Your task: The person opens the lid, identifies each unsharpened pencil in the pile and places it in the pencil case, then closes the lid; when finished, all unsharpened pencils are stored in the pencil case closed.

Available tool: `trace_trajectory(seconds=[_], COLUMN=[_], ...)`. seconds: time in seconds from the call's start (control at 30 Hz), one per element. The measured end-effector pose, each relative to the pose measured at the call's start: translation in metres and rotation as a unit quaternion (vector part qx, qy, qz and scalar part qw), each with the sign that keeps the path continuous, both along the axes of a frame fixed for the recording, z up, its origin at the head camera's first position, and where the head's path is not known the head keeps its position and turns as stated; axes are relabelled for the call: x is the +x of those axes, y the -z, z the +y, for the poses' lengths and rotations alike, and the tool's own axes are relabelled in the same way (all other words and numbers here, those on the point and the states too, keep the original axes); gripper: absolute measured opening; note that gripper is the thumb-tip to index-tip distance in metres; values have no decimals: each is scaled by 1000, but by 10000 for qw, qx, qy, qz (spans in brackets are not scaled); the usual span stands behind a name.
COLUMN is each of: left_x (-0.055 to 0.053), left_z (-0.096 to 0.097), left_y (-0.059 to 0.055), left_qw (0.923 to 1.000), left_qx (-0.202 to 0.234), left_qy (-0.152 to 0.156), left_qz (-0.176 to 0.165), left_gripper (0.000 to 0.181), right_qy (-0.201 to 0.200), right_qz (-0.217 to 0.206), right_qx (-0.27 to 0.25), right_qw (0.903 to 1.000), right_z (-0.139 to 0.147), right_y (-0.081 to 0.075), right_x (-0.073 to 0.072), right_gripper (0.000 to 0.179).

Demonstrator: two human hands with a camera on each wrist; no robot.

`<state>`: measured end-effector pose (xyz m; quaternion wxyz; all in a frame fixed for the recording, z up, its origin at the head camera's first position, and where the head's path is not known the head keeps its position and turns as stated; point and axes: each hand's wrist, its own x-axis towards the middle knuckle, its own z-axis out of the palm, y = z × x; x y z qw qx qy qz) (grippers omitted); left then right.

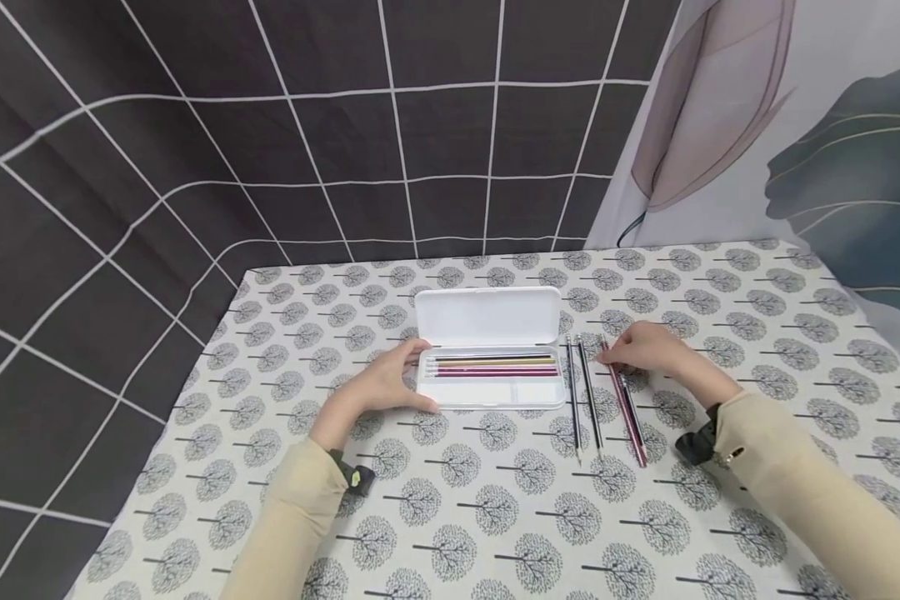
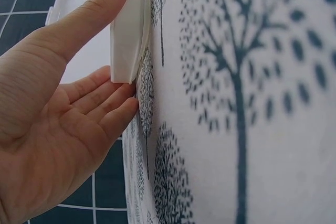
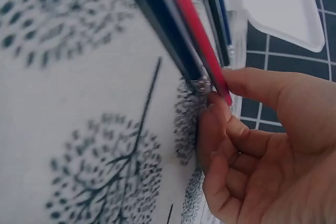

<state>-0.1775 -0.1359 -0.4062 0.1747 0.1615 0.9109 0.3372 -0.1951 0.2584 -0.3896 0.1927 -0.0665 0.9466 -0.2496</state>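
Note:
A white pencil case (image 1: 495, 407) lies on the table with its lid (image 1: 487, 317) raised at the back. Several pencils (image 1: 495, 367), among them red, gold and dark ones, lie side by side inside. My left hand (image 1: 378, 382) holds the case by its left end, thumb at the near corner and fingers at the far one. Right of the case, my right hand (image 1: 648, 346) pinches the far end of a red pencil (image 3: 197, 24) between thumb and fingers. Close alongside it is a dark pencil (image 3: 163, 24) with a metal-coloured end.
Between the case and my right hand, two more dark pencils (image 1: 589, 396) lie roughly parallel on the tree-print tablecloth (image 1: 457, 467). Behind the table hangs a dark curtain (image 1: 442, 133) with a white grid, and a leaf-patterned curtain (image 1: 720, 108) hangs at the right.

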Motion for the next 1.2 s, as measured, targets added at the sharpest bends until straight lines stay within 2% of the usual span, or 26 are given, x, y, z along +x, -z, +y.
trace_trajectory(seconds=[0.17,0.27,0.37,0.47,0.6,0.63,0.7,0.77,0.97,1.1,1.2], left_x=[0,-1,0,0,1,1,1,1,0,0,-1], left_z=[0,0,0,-1,0,0,1,1,0,0,0], left_y=[0,0,0,-2,-3,-4,-4,-3,-2,-1,0], left_qw=[10000,10000,10000,10000,9999,9999,9999,9999,9999,9999,9999], left_qx=[-12,-26,-23,-24,15,7,22,-14,26,55,0], left_qy=[-3,-2,3,-15,-30,-42,-49,-60,-69,-77,-87], left_qz=[-83,-89,-65,-62,-96,-112,-137,-141,-149,-123,-102], left_gripper=[100,101,101,100,100,100,101,101,101,101,100], right_qy=[267,348,401,570,545,488,318,108,-926,-1630,-1989], right_qz=[-95,221,769,1307,2083,2261,2560,2735,2860,2730,2526], right_qx=[-738,-1146,-1428,-1885,-2463,-2583,-2625,-2589,-2074,-1633,-1269], right_qw=[9969,9926,9859,9717,9450,9380,9298,9263,9309,9339,9383], right_z=[1,-2,-10,-22,-40,-45,-52,-59,-74,-82,-88], right_y=[-11,-23,-36,-44,-44,-43,-41,-39,-31,-22,-13], right_x=[-7,-12,-16,-19,-21,-20,-19,-17,-13,-11,-10], right_gripper=[38,40,40,39,35,33,31,30,22,17,14])
